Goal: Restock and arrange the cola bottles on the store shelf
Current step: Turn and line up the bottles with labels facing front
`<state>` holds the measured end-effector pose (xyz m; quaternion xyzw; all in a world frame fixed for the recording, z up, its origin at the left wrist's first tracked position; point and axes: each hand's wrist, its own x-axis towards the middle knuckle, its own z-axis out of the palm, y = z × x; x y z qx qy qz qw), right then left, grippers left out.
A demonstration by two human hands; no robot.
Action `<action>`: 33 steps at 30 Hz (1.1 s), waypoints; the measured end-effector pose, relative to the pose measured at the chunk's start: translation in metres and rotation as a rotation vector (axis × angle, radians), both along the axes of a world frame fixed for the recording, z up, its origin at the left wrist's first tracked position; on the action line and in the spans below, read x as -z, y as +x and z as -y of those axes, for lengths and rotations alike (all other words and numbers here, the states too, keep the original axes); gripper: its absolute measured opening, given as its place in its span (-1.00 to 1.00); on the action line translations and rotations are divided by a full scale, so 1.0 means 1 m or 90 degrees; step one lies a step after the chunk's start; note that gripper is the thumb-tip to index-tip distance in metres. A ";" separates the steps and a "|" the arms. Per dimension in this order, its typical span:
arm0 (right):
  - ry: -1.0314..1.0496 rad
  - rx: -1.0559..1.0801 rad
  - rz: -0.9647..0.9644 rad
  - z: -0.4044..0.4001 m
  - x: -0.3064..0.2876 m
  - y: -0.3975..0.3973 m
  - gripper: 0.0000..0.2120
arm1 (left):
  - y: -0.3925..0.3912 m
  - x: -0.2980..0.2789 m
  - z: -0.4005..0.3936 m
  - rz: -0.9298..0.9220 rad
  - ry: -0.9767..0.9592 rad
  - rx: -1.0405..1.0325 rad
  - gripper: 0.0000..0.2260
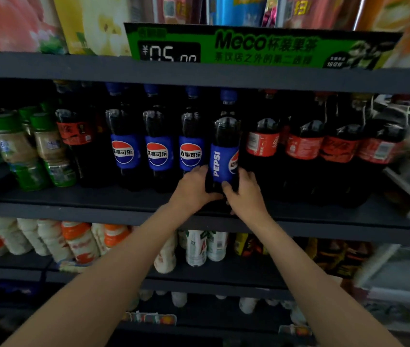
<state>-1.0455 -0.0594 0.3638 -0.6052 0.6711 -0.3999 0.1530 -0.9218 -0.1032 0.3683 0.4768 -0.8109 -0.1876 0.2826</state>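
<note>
Head view: both hands clasp one Pepsi bottle (224, 151) low on its body, left hand (194, 187) and right hand (245, 194) each clenched on a side. It stands near the shelf (73, 209) front, fourth in the Pepsi row (157, 146), label turned sideways, so probably being twisted to face forward.

Dim dark store shelves (199, 76), stocked.
</note>
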 end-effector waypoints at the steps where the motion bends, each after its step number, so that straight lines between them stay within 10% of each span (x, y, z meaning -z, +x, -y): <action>1: 0.004 0.018 -0.014 -0.001 0.001 0.002 -0.56 | 0.004 -0.002 0.002 -0.003 0.014 0.022 -0.42; 7: 0.001 0.111 -0.033 -0.007 0.002 0.012 -0.52 | 0.001 -0.006 -0.006 0.148 -0.091 -0.058 -0.63; 18: -0.005 0.096 0.089 -0.008 0.007 0.016 -0.58 | -0.002 -0.008 -0.008 0.136 -0.043 -0.047 -0.65; 33: 0.027 0.174 -0.042 -0.008 0.000 0.027 -0.50 | 0.000 -0.010 0.001 0.117 0.002 -0.040 -0.71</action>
